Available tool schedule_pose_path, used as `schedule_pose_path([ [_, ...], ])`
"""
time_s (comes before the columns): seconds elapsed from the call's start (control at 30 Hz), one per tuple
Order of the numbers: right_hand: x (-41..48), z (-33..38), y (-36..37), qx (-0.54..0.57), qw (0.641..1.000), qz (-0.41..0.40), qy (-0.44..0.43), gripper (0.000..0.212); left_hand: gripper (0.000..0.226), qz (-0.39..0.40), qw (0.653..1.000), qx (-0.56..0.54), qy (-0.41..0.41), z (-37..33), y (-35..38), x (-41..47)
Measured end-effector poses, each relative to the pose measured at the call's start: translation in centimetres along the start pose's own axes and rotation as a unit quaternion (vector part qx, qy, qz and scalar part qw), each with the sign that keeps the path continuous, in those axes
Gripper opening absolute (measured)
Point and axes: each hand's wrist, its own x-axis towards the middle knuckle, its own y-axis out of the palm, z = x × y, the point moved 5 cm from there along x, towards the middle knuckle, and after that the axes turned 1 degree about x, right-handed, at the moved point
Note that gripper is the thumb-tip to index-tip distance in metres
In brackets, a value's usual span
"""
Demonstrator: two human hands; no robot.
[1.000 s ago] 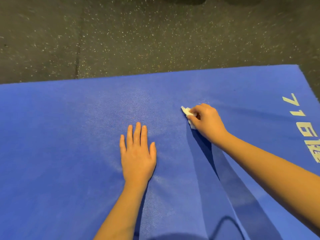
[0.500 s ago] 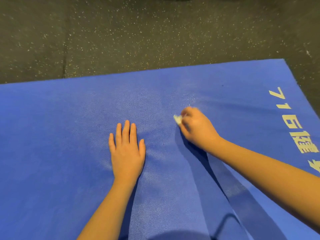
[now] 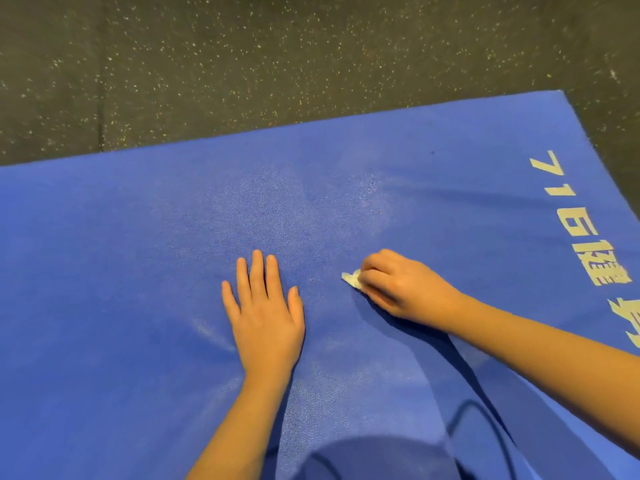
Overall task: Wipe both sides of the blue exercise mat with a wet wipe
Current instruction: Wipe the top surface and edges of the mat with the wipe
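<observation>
Mat (image 3: 104, 271) long axis runs 9-to-3 o'clock; our R hand (image 3: 398, 289), grip curled round wet wipe (image 3: 350, 279), is at 3 o'clock of flat, empty L hand (image 3: 265, 313).

**Lettering on the blue exercise mat (image 3: 138, 271).** A single printed line (image 3: 575, 220) in pale yellow-white runs along the mat's right-hand end. It lies sideways to the viewer, reading from the far edge toward the near one. It opens with three numerals in an angular, squared face: 7 (image 3: 550, 164), 1 (image 3: 558, 192), 6 (image 3: 577, 224). Two blocky characters in a Chinese-style script follow. The first character (image 3: 602, 268) is whole but too blurred to read with certainty. The second character (image 3: 627, 322) is cut by the right edge of the view. All strokes are flat and solid, printed directly on the mat's textured blue face.
</observation>
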Motion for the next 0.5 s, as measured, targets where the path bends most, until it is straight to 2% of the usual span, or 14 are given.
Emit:
schedule_pose_path([
  [0.07,0.3,-1.9,-1.1,-0.031,0.995,-0.058,0.073,0.041,0.059,0.0,1.0,-0.003,0.001,0.0,0.0,0.0],
  [0.13,0.2,-4.0,-2.2,-0.039,0.971,-0.145,0.187,0.037,0.059,-0.001,1.0,-0.002,-0.003,0.1,0.1,0.0],
  [0.17,-0.1,-4.0,-2.1,-0.035,0.963,-0.158,0.216,0.035,0.059,0.0,1.0,-0.003,-0.004,0.1,0.1,0.0],
  [0.2,-0.3,-3.3,-1.6,-0.027,0.965,-0.15,0.212,0.032,0.059,0.001,1.0,-0.005,-0.005,0.2,0.1,0.0],
  [0.3,-1.9,1.4,0.5,0.018,0.998,-0.018,0.058,0.031,0.059,-0.001,1.0,-0.009,-0.002,0.1,0.0,0.0],
  [0.37,-3.0,1.9,0.5,0.017,0.999,0.029,0.008,0.034,0.059,-0.005,1.0,-0.011,0.0,0.1,0.0,0.0],
  [0.4,-3.0,1.1,0.1,0.006,1.0,0.012,0.025,0.034,0.059,-0.005,1.0,-0.013,0.001,0.1,0.1,0.0],
  [0.5,-2.9,-2.3,-1.7,-0.021,0.981,-0.098,0.169,0.023,0.059,0.0,1.0,-0.018,0.003,0.1,0.1,0.0],
])
